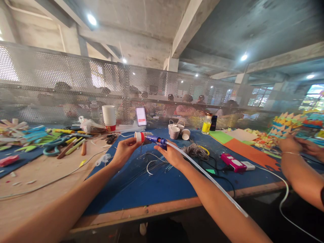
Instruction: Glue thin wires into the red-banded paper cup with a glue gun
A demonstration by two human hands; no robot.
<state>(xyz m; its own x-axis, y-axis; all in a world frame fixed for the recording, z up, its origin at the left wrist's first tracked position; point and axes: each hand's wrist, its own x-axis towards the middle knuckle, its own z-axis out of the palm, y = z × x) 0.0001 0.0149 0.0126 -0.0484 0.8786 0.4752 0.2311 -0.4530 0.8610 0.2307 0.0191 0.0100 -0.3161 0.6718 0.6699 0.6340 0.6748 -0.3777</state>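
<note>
My left hand (125,151) is closed on a small white paper cup (139,137) with a red band. The cup lies on its side in the air above the blue mat (113,194), and grey cord seems to be wound round its far part. My right hand (172,154) grips a blue hot glue gun (157,139), its nozzle pointing left at the cup. A long whitish glue stick (210,176) runs out of the gun's back over my right forearm. Exactly where the nozzle meets the cup is too blurred to tell.
Cord-wrapped cups (174,131) stand behind my hands, near a tangle of grey cord (193,151). A pink power strip (233,162) and cables lie right. A stack of paper cups (109,116), scissors (54,145) and tools are left. A co-worker's hands (291,145) work at the far right.
</note>
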